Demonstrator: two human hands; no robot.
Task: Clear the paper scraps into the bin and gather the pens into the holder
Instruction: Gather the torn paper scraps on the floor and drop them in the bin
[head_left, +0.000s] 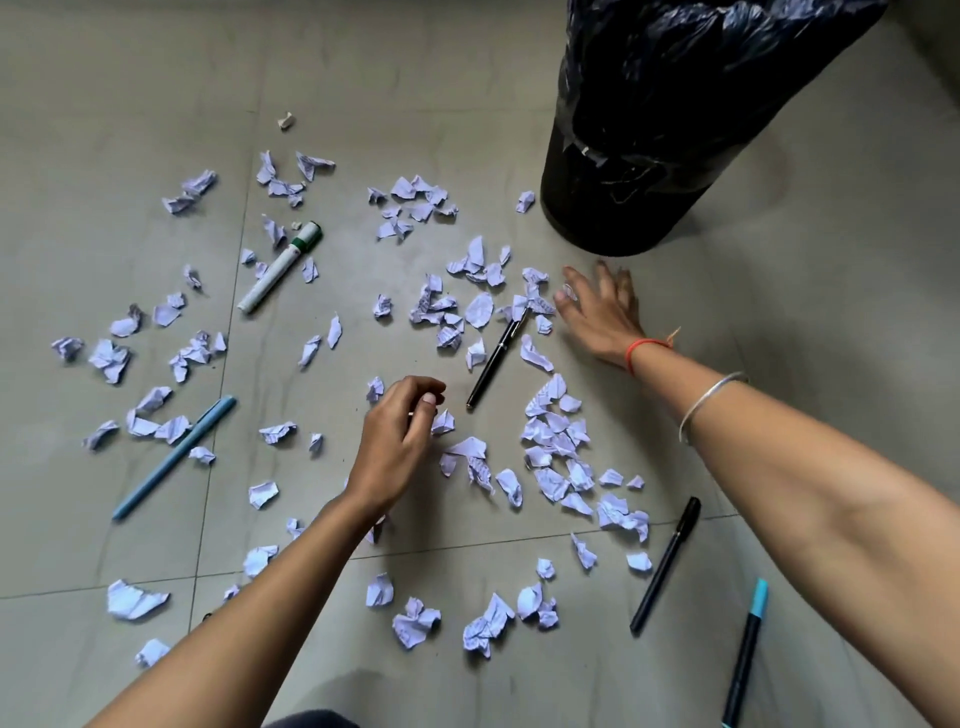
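**Both hands low over the scraps, bin at 1 o'clock**

The left hand (400, 441) reached in from 7 o'clock and hung just over the floor (831, 270) near the middle of the view. Its wrist was bent and its fingers were curled in toward the thumb. Whether they pinched anything could not be told. A scrap lay just beside its knuckles, at 3 o'clock of the hand.

The right arm came in from 4 o'clock, with a bangle (711, 402) and a red thread (644, 345) on it. The right hand (597, 306) was blurred, palm down and fingers spread, with its tips at the edge of a heap of scraps (478, 310). It gripped nothing.

The bin (675, 130) stood at 1 o'clock, its base just beyond the right hand's fingers. Scraps were strewn from 9 o'clock across to 4 o'clock.

Five pens lay among them:
- The marker (280, 267) was at 10 o'clock.
- The blue pen (174, 451) was at 8 o'clock.
- The gold-trimmed pen (496, 358) lay between the hands.
- The black pen (666, 564) and the teal pen (745, 654) were at 5 o'clock, under the right forearm.

Bare floor lay along the far edge from 10 to 12 o'clock and right of the bin at 2 to 3 o'clock.
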